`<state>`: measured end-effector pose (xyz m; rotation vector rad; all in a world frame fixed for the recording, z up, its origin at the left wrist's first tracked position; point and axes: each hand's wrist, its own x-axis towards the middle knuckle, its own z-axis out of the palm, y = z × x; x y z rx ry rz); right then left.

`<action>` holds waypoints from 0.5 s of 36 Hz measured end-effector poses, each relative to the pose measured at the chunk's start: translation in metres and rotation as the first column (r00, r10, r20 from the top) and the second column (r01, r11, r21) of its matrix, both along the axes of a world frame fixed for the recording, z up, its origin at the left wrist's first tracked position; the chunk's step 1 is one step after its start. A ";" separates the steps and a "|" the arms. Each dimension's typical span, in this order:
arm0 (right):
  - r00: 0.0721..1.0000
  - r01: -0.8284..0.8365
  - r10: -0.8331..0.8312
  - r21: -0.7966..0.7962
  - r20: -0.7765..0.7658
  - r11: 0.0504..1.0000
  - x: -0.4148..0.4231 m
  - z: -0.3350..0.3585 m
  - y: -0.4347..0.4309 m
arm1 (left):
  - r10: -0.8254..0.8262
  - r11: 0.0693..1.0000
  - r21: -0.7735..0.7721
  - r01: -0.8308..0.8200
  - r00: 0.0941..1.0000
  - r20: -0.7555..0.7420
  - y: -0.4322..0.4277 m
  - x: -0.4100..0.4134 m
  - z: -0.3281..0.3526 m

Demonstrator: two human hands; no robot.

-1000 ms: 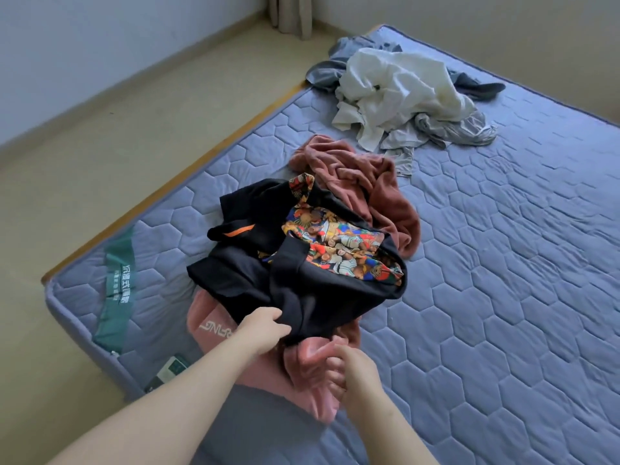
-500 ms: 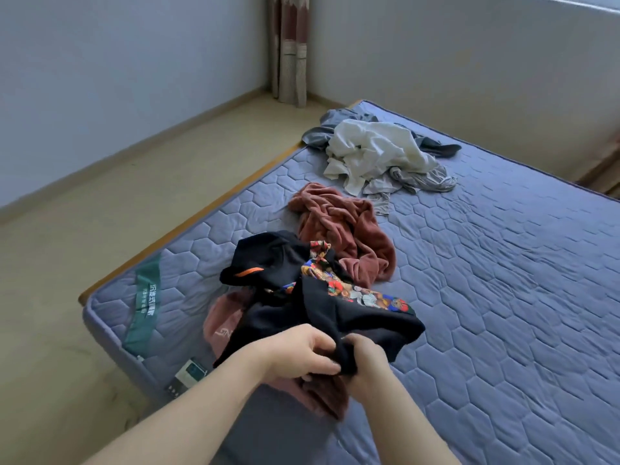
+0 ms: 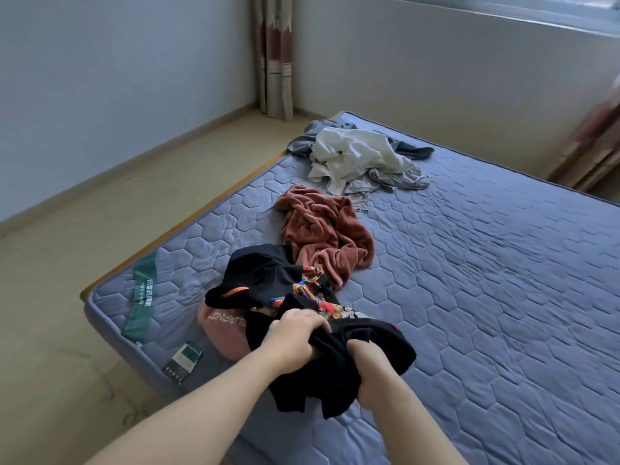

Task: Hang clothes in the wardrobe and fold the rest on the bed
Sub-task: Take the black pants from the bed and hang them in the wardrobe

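While both hands grip it, the black garment [image 3: 339,350] bunches on the bed [image 3: 486,297]

Left hand [image 3: 295,340] and right hand [image 3: 372,370] grip the black garment [image 3: 268,280] on the mattress [image 3: 486,297].

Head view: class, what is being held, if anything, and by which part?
The left hand and right hand both grip the black printed garment by its bunched near edge.

A home bedroom: bare quilted mattress [image 3: 469,280], curtain [image 3: 275,55], strewn clothes [image 3: 355,156].
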<state>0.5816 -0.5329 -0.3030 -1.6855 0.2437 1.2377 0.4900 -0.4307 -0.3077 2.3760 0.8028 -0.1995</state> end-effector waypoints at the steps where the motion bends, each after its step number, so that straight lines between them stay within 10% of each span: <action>1: 1.000 0.007 -0.007 -0.001 0.008 1.000 0.001 0.001 -0.004 | 0.011 1.000 -0.011 -0.011 1.000 -0.008 -0.002 0.001 0.001; 10: 0.991 0.125 -0.132 0.453 -0.017 0.883 0.006 0.035 -0.008 | 0.258 0.966 -0.003 -0.259 0.962 0.092 -0.005 0.020 0.036; 13: 0.970 -0.112 -0.035 0.571 0.241 0.813 0.008 0.058 -0.003 | 0.438 0.899 -0.090 -0.429 0.873 0.213 0.002 0.030 0.066; 18: 0.697 -0.381 0.045 0.317 0.716 0.869 0.014 0.089 0.017 | 0.732 0.680 -0.448 -0.581 0.573 0.368 0.011 0.040 0.130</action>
